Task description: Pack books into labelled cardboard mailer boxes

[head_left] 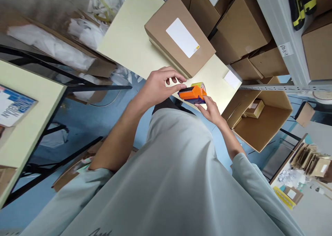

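In my right hand [211,110] is an orange tape dispenser [190,93] with a dark blue part and a roll of yellow tape in it. My left hand [162,84] is beside the dispenser's left end, fingers apart and slightly bent; whether the thumb touches the dispenser I cannot tell. Just beyond both hands a closed brown cardboard box [158,23] lies on the pale yellow table [124,35]. A white label [183,37] is stuck on the box's top face.
An open carton [269,122] with a small box inside stands to the right. Stacked cardboard boxes [242,21] sit behind a grey metal rack post [282,32]. Another table [33,80] is at the left, near bags of white packing material [54,44]. A white paper [232,78] lies on the work table.
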Motion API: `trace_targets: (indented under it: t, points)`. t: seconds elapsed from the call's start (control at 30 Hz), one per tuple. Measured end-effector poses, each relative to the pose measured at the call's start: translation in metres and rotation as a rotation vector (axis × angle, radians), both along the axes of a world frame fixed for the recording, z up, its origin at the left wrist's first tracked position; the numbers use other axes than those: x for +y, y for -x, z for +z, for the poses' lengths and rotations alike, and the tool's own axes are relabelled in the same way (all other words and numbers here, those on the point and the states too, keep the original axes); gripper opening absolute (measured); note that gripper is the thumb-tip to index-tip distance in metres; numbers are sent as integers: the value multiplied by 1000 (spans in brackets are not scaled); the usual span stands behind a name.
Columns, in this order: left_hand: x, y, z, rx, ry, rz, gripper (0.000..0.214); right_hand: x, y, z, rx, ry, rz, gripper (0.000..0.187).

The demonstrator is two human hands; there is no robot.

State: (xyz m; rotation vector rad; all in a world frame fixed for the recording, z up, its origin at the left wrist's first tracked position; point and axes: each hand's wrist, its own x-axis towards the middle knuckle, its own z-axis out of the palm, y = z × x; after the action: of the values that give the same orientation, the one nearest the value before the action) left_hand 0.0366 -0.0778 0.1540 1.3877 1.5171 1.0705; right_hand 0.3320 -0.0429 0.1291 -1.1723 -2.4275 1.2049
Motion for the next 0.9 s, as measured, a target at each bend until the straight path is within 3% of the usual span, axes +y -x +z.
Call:
trace_targets:
  t: [0.3,0.53,0.73,0.9]
  points:
    - [-10,-5,-12,-66,44,42,23,10,-7,1,-91,-76,114,54]
    - [-14,-7,-23,-107,36,77,15,20,-8,-4,-140,-97,159,58]
    - [-26,-26,-56,-143,37,173,23,24,-13,-10,-233,-53,199,59]
    - [-43,-28,-93,-177,89,317,36,20,-58,-21,-361,-60,206,57]
